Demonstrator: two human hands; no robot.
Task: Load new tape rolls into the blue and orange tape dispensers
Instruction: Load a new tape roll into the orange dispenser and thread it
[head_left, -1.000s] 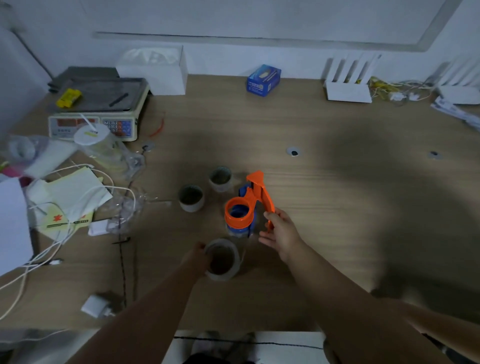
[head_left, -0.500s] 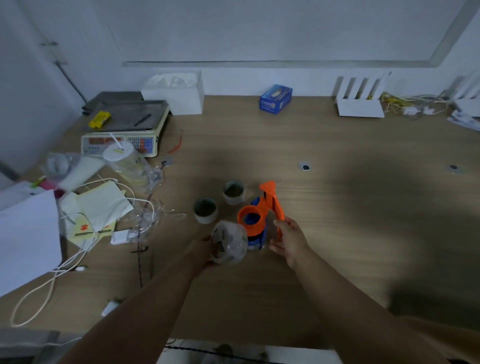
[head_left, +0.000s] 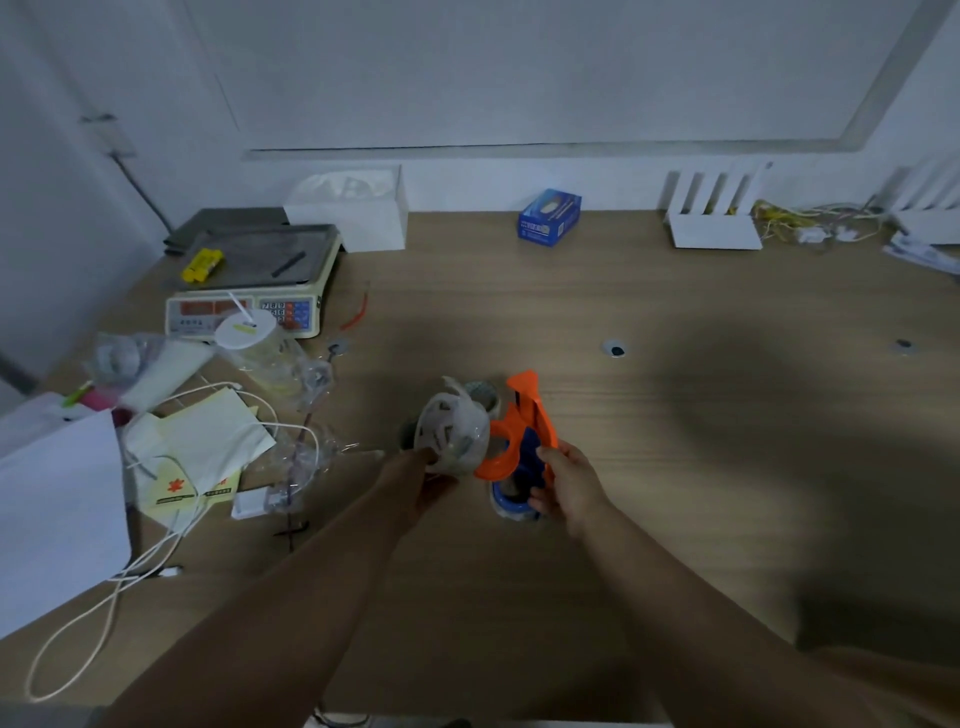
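Observation:
My right hand (head_left: 566, 483) grips the handle of the orange tape dispenser (head_left: 522, 426), lifted and tilted above the table. The blue dispenser (head_left: 511, 501) sits under it on the wooden table (head_left: 675, 415), mostly hidden by my hand. A clear tape roll (head_left: 452, 434) is held in my left hand (head_left: 421, 475), raised on edge against the orange dispenser's ring. Behind that roll, two used cardboard tape cores (head_left: 483, 395) peek out, partly covered.
A weighing scale (head_left: 249, 291), a lidded plastic cup (head_left: 254, 343), papers, plastic wrap and white cables (head_left: 156, 551) crowd the left side. A white tissue box (head_left: 358, 213), a blue box (head_left: 549, 217) and white routers (head_left: 714, 218) line the back wall.
My left hand has lifted the clear tape roll off the table and brought it up against the orange dispenser. My right hand has raised and tilted the orange dispenser off the blue one.

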